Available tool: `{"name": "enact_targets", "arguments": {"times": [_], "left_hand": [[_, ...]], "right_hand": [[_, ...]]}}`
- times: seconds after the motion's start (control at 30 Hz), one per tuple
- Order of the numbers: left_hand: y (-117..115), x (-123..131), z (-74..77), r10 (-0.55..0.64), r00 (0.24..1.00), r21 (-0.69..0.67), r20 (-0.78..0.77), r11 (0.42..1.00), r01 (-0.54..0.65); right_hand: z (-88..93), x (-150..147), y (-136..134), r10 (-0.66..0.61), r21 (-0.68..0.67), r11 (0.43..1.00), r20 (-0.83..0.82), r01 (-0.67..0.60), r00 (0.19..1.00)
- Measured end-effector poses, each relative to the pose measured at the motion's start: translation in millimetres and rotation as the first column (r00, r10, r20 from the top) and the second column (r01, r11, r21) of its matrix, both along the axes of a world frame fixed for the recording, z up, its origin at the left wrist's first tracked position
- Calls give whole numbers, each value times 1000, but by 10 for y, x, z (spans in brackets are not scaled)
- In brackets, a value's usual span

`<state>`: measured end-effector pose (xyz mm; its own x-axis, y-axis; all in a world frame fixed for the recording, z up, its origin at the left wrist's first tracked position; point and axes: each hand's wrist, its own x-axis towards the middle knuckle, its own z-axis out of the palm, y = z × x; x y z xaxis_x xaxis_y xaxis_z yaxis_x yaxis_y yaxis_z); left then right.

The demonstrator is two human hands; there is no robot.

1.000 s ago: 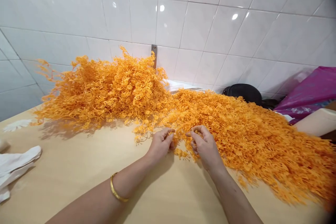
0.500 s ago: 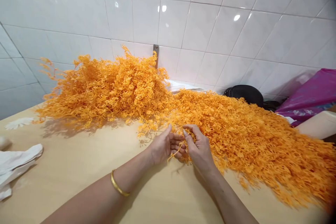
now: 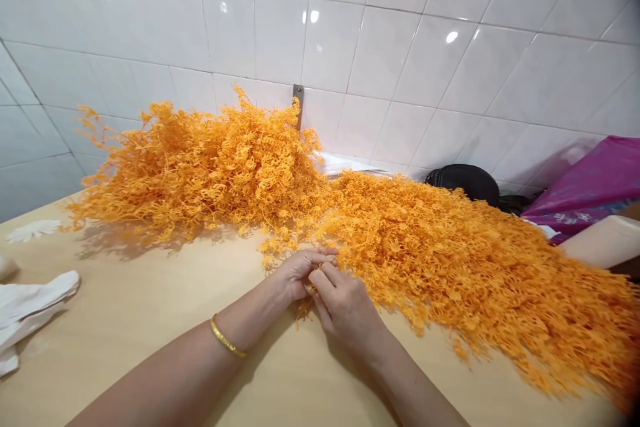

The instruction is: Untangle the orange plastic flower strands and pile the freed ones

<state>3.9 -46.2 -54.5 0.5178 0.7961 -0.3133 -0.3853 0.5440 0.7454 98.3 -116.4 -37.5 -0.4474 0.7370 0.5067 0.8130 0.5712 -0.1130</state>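
Note:
Over the middle of the table, my left hand point(image 3: 303, 271) and my right hand point(image 3: 344, 300) meet, both closed on one thin orange artificial sprig point(image 3: 305, 309). Its branched end hangs below the fingers, while the rest is hidden in my grip. My right hand lies partly across the left fingertips. Just beyond both hands, a long pile of the same orange sprigs point(image 3: 450, 260) stretches to the right. A taller heap of orange sprigs point(image 3: 215, 167) rises behind on the left, and a gold bangle circles my left wrist.
White gloves point(image 3: 37, 307) lie on the left of the wooden table point(image 3: 165, 307). A black rounded case point(image 3: 465, 181) and a purple bag point(image 3: 590, 180) sit behind the right pile. A white tiled wall point(image 3: 340, 47) with a metal bracket point(image 3: 299, 103) closes off the back.
My right hand has moved left and closed over the left fingertips. The left fingers, spread before, are now curled in. The sprig's loose end has shifted left with the hands.

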Motion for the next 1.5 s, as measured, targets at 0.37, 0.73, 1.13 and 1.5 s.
{"name": "enact_targets", "arguments": {"times": [0.37,0.73,1.13,1.5], "left_hand": [[212,-247,279,308,941,-219,138,936,-274],[15,-196,350,95,995,182,-22,979,-90],[6,-179,202,-42,996,137,77,990,31],[-179,-2,76,-54,977,331,-208,936,122]], "right_hand": [[124,-19,-134,104,193,978,-136,-76,985],[-39,420,154,-461,58,886,1,460,888],[125,273,108,-193,-77,981,-530,180,826],[-43,230,214,-363,-378,906,-466,189,807]]}}
